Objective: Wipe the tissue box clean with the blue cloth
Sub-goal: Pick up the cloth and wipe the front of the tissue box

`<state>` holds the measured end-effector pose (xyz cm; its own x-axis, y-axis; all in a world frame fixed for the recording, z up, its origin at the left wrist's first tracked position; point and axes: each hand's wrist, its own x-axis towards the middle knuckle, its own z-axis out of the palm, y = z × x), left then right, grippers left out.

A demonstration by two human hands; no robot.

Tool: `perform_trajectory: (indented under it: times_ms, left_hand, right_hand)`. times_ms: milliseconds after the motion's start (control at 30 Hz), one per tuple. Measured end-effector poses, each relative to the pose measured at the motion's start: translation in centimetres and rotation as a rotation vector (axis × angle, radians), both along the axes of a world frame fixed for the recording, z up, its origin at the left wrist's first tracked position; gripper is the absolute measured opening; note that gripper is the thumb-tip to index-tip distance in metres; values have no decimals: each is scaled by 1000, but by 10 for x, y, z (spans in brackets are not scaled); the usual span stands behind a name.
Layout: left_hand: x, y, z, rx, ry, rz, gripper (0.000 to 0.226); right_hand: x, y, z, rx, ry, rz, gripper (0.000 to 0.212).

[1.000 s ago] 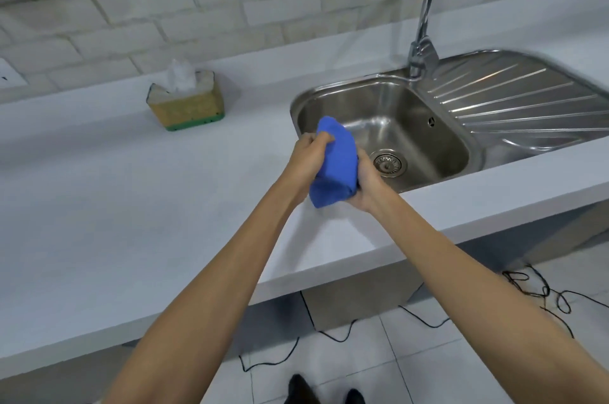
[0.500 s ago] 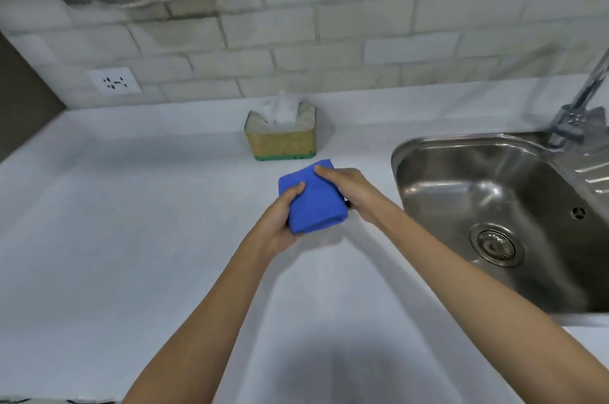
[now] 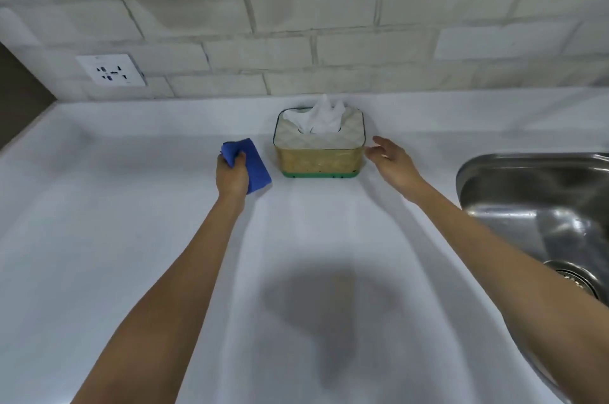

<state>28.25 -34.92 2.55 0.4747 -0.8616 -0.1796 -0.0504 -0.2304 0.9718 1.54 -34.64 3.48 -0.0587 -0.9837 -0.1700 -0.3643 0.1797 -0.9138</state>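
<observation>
The tissue box [image 3: 319,162] stands on the white counter near the back wall; it has woven yellow sides, a green base and a pale top with a white tissue sticking up. My left hand [image 3: 231,176] is just left of the box and grips the folded blue cloth [image 3: 255,163], a small gap away from the box's left side. My right hand [image 3: 390,158] is at the box's right side, fingers spread, holding nothing, its fingertips close to the box's right corner; whether they touch it is unclear.
A steel sink [image 3: 540,209] with a drain [image 3: 575,280] lies at the right. A wall socket [image 3: 111,69] sits on the brick-pattern wall at the left. The white counter [image 3: 131,222] spreads around the box.
Both hands held the cloth in front of me, first by the sink. Now the right hand has let go and reached to the box's right side; the left carries the cloth beside the box.
</observation>
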Motion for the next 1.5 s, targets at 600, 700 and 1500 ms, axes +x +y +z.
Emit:
perform_trajectory:
  times_ms: [600,700,1500]
  left_hand:
    - [-25,-20,-8,-18,-180,-197,34]
    - [-27,-5,-1,-13,-263,-224,32]
    - [-36,93,35,134,-617,-255,26]
  right_hand:
    - [10,12,-12,-197,56,-107,31]
    - [4,33,-1,-199,85,-106,31]
    - [-22,160,2,-265,171,95,77]
